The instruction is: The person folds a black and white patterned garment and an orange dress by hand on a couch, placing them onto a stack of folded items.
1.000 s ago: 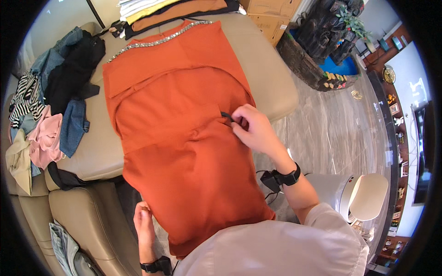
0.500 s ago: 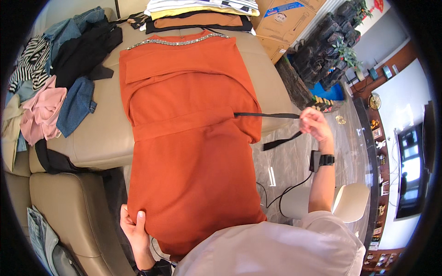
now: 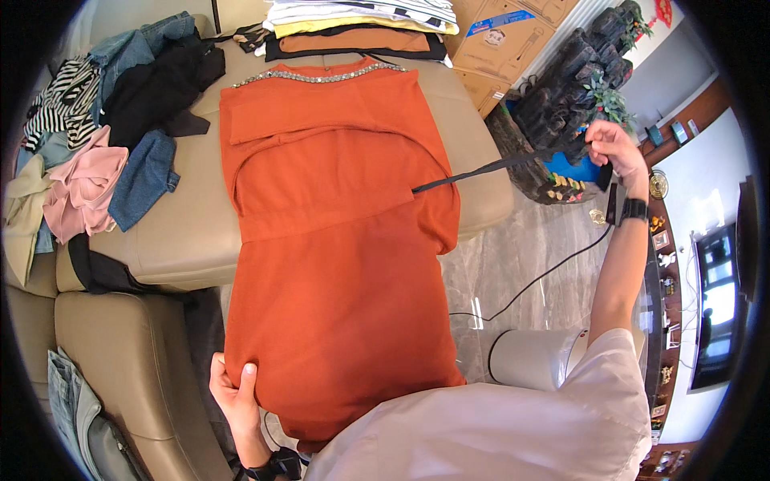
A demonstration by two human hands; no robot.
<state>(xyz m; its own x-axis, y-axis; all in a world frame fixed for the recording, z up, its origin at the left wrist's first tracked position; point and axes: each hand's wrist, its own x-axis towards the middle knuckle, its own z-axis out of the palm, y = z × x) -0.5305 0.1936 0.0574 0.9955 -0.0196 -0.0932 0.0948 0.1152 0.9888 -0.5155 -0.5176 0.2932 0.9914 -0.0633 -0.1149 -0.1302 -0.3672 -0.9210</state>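
An orange dress [image 3: 345,297] with a jewelled neckline lies along the beige leather seat, its lower part hanging toward me over the near edge. My left hand [image 3: 235,393] pinches the dress at its lower left edge, thumb on top. Stretched out to the far right, my right hand [image 3: 616,148] is closed on a black strap [image 3: 497,164]. That strap runs taut from the right side of the dress's waistband, and a short loose end hangs below my fingers.
Loose clothes [image 3: 104,120] are heaped on the seat at the left. A stack of folded clothes [image 3: 361,32] and cardboard boxes [image 3: 497,48] stand at the back. A dark rock fountain [image 3: 573,80] is at the far right; a white bin [image 3: 529,358] stands on the floor.
My right hand has moved up and to the right, drawing the black strap out longer and straighter. My left hand stays on the dress's lower edge.
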